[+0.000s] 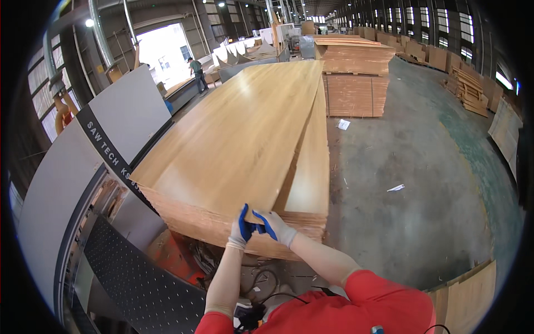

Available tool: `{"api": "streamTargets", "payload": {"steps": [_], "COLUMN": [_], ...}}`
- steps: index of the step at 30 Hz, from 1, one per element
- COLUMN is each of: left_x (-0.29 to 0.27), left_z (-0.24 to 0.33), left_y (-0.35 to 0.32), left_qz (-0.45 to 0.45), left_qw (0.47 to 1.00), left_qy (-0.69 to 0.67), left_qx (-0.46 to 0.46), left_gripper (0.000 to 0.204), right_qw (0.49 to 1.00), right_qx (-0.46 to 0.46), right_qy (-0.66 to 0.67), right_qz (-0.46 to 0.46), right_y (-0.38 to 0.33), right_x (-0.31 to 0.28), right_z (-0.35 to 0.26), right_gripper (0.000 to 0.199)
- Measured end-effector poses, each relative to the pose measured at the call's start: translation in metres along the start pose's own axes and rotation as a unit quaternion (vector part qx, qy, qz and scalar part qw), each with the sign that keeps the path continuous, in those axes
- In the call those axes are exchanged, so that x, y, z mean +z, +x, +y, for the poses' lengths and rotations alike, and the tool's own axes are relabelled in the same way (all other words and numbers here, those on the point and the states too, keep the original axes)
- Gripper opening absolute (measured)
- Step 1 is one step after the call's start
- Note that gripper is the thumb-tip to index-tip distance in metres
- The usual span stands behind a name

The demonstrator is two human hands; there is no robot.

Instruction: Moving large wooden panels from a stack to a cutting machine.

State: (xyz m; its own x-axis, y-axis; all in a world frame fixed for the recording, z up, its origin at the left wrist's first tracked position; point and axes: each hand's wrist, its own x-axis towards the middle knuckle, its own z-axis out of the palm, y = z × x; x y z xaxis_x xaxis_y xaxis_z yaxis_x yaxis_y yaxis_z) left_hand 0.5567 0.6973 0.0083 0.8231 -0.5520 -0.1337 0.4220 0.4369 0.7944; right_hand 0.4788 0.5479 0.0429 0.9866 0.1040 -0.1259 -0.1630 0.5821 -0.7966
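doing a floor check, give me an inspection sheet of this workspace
surface: tall stack of wood sheets, glossy top sheet, a second sheet offset along its right edge
job's things: both hands meet at the stack's near edge
clutter: paper scraps on the concrete floor
grips: left hand and right hand, both in white and blue gloves, touch each other; cannot tell if either grips a sheet
cables: black cables below the stack's near edge
surroundings: grey saw machine on the left, more sheet stacks behind, a person by the open door
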Motion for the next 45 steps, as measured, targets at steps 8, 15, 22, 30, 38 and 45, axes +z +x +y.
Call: {"api": "streamTargets", "payload": {"steps": [8, 15, 22, 30, 38, 45], "left_x": [0.096, 0.187, 0.182, 0.121, 0.081, 0.017], "left_z": [-0.147, -0.218, -0.242, -0.311, -0.335, -0.257], "left_y": [-0.086, -0.243, -0.5, -0.819, -1.074, -1.264], "left_qz": [0.107, 0.183, 0.228, 0.374, 0.358, 0.391], "left_qw": [0.992, 0.972, 0.967, 0.903, 0.915, 0.901], "left_qy": [-0.032, 0.114, -0.069, 0.02, -0.057, -0.101], "left_qx": [0.052, 0.098, 0.089, 0.209, 0.175, 0.159], "left_gripper": [0.031, 0.032, 0.041, 0.034, 0.035, 0.034], "right_qw": [0.999, 0.986, 0.995, 0.993, 0.986, 0.979], "right_qx": [0.034, 0.064, -0.084, -0.005, 0.076, 0.026], "right_qy": [-0.029, 0.123, 0.025, -0.026, 0.042, 0.002], "right_qz": [-0.011, 0.093, 0.054, 0.113, 0.139, 0.204], "right_y": [-0.137, -0.229, -0.252, -0.339, -0.49, -0.604], "right_x": [-0.111, -0.19, -0.185, -0.166, -0.132, -0.006], "right_z": [0.037, -0.011, -0.064, -0.026, 0.094, 0.216], "right_gripper": [0.039, 0.058, 0.059, 0.068, 0.066, 0.066]}}
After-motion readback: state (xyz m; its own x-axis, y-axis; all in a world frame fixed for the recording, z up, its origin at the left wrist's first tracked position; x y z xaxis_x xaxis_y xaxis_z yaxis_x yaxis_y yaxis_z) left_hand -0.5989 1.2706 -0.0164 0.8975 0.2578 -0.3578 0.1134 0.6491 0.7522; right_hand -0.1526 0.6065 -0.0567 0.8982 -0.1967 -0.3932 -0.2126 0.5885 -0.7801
